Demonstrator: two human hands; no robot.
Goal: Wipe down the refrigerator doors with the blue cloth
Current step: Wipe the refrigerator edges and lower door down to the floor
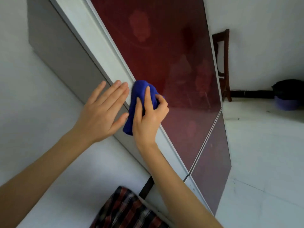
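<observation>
The refrigerator's upper door (164,51) is glossy dark red with a pale grey edge strip; the lower door (212,175) sits below a thin seam. My right hand (148,117) grips the bunched blue cloth (139,94) and presses it against the door's left edge, where red panel meets grey strip. My left hand (102,112) lies flat, fingers apart, on the grey side of the refrigerator right beside the cloth, holding nothing.
A white wall (24,96) runs left of the refrigerator. A dark wooden chair (224,63) stands behind it to the right. A black bag on a purple tub (287,96) sits on the pale tiled floor. Plaid clothing (125,209) shows at the bottom.
</observation>
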